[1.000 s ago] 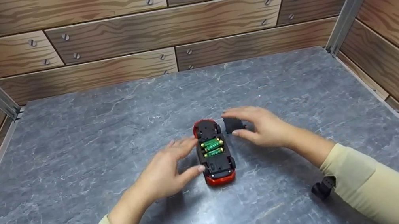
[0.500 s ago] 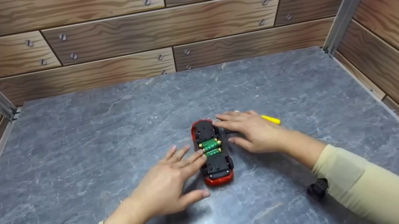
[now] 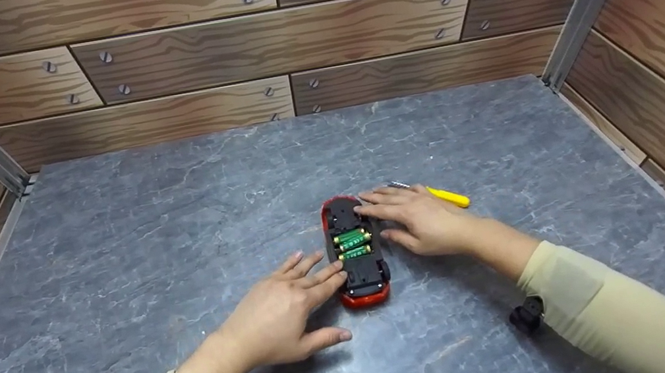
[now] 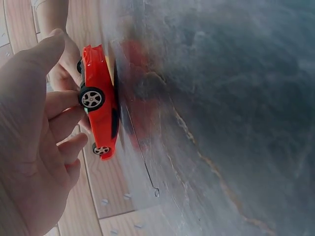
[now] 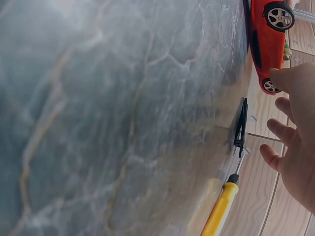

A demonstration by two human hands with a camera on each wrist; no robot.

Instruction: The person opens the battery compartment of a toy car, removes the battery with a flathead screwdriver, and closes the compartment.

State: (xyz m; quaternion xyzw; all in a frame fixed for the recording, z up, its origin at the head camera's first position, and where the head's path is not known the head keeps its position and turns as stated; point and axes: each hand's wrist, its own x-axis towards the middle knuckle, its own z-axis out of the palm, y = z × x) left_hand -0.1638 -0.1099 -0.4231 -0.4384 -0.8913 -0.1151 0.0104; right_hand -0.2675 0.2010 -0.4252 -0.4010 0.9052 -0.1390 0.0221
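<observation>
A red toy car (image 3: pixel 363 275) lies upside down on the grey table, its black underside facing up. Several green batteries (image 3: pixel 353 243) sit in its uncovered battery compartment. My left hand (image 3: pixel 279 315) is at the car's left side, fingers extended and fingertips at its edge; the thumb stands apart. In the left wrist view, the fingers are beside a wheel (image 4: pixel 92 99). My right hand (image 3: pixel 421 222) reaches the car's far right wheel with its fingertips, palm over the table. Below that hand, in the right wrist view, lies a black battery cover (image 5: pixel 241 125), hidden in the head view.
A screwdriver with a yellow handle (image 3: pixel 448 197) lies on the table just beyond my right hand. A thin wire (image 4: pixel 142 152) with a looped end shows in the left wrist view. Wood-patterned walls (image 3: pixel 283 41) enclose the table at the back and sides.
My right hand has moved left from over the battery cover to the car, revealing the screwdriver. My left hand has slid toward the near end, its thumb off the car.
</observation>
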